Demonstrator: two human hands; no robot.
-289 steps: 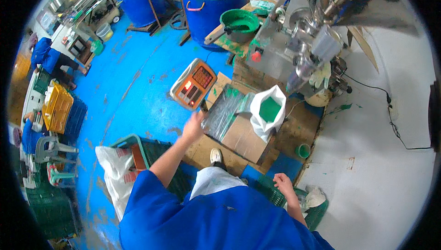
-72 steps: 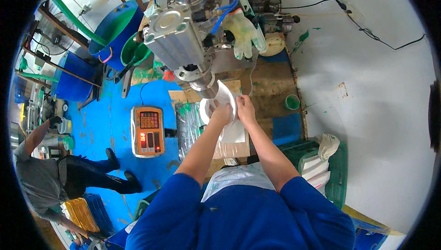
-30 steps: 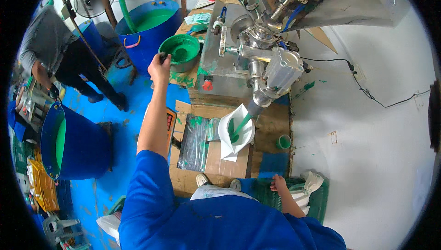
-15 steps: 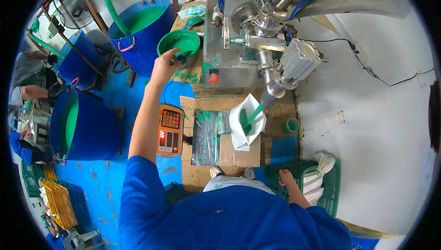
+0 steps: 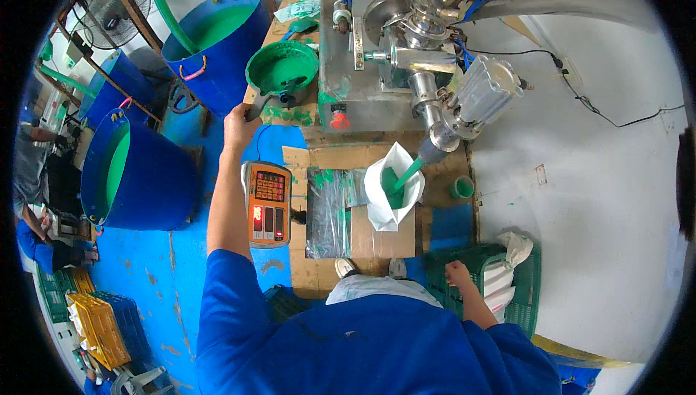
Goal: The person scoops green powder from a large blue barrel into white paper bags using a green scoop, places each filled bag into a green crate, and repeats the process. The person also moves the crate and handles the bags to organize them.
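My left hand (image 5: 241, 128) is closed around the dark handle of a tool (image 5: 265, 100) whose head rests at the near rim of a green bowl (image 5: 270, 55). Wet green stuff coats the bowl's inside; the tool's exact kind is unclear. My right hand (image 5: 457, 277) hangs beside a green crate (image 5: 531, 301), fingers loosely curled, nothing visible in them. A thick green stream (image 5: 410, 174) runs from the metal nozzle (image 5: 435, 147) into an open white bag (image 5: 407, 198). The bag stands upright on the cardboard-and-plastic-covered platform (image 5: 330, 232), with neither hand touching it.
An orange scale display (image 5: 269, 205) glows red left of the platform. Blue tubs (image 5: 141, 188) of green liquid stand to the left. The steel filling machine (image 5: 341, 97) is ahead. A small green cup (image 5: 462, 187) sits right of the bag. Co-workers (image 5: 43, 246) are at far left.
My left hand has drawn back toward me from the bowl's rim to the tool's handle. My right hand stays by the crate. Green stuff still flows into the bag.
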